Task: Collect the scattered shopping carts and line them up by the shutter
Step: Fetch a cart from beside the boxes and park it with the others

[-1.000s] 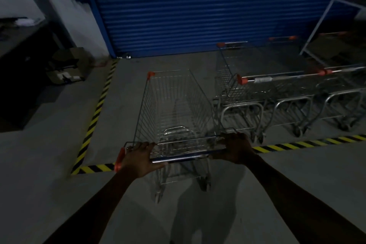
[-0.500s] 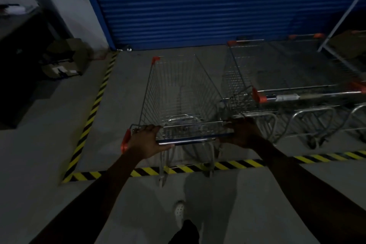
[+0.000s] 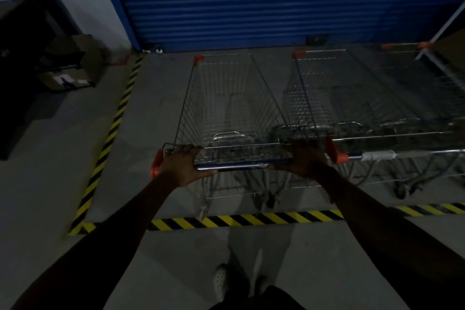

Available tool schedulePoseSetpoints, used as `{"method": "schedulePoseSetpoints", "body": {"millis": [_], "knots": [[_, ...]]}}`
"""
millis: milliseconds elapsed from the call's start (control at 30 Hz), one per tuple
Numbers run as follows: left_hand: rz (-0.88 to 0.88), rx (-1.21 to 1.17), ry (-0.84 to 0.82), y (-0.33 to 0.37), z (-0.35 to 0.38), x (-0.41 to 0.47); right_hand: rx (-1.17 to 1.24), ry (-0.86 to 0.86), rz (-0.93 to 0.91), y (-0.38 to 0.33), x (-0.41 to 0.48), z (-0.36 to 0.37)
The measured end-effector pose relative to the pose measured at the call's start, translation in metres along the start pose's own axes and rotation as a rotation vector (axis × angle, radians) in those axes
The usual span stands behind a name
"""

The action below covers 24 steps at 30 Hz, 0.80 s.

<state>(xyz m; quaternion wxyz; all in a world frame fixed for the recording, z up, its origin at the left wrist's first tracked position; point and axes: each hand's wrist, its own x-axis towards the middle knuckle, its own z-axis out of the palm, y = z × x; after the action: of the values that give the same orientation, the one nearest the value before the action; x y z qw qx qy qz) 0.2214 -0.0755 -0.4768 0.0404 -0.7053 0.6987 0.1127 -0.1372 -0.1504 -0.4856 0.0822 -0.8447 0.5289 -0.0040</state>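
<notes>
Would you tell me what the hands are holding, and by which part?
The left hand and right hand both grip the shopping cart by its handle bar, one near each end.

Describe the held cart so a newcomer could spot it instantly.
Find the blue shutter; before it, inside the yellow-black floor tape, wire carts stand side by side. It is the leftmost cart, the only one whose handle the left hand and right hand grip.
</notes>
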Motion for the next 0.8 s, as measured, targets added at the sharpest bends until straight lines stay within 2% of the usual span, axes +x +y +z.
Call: {"method": "schedulePoseSetpoints", "body": {"millis": [233, 800], "knots": [[-0.046, 0.011, -0.012, 0.017, 0.000, 0.010, -0.097, -0.083, 0.013, 0.032, 0.023, 0.003], [-0.052, -0.009, 0.054, 0.022, 0.003, 0.013, -0.137, -0.072, -0.024, 0.038, 0.023, 0.004]]}}
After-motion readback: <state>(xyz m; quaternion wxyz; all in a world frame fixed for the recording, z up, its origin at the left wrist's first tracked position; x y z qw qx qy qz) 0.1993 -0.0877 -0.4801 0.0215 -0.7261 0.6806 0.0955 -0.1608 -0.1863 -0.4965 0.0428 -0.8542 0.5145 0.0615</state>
